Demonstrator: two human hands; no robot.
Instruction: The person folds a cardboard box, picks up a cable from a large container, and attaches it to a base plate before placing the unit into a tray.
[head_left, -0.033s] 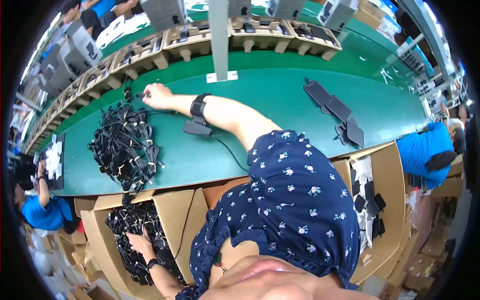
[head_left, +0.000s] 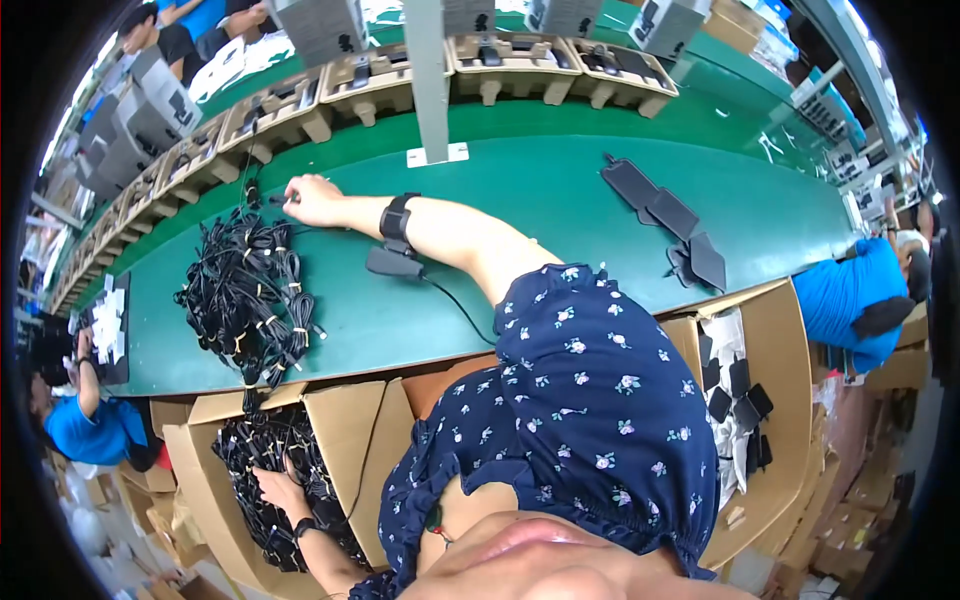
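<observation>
My right hand [head_left: 316, 201] reaches across the green table, its fingers pinched on a black cable [head_left: 281, 200] at the back edge of a heap. That heap of bundled black cables [head_left: 240, 290], tied with pale bands, spreads over the table's left part and hangs past its front edge. Lower down, my left hand [head_left: 279, 489] lies with fingers apart on more black cables [head_left: 268, 440] inside an open cardboard box [head_left: 357, 420]. Under my right forearm, which wears a black strap [head_left: 396, 220], a black block with a cord [head_left: 395, 262] rests near the table's front.
Flat black pieces [head_left: 660, 210] lie on the table's right side. A grey post [head_left: 430, 90] rises behind my right arm. Moulded brown trays [head_left: 370, 90] line the back. Another cardboard box [head_left: 780, 400] holds black parts at the right. People in blue [head_left: 845, 305] work on both sides.
My right hand has shifted very slightly nearer the cable heap. The whole view has tilted a little; my left hand stays in the box.
</observation>
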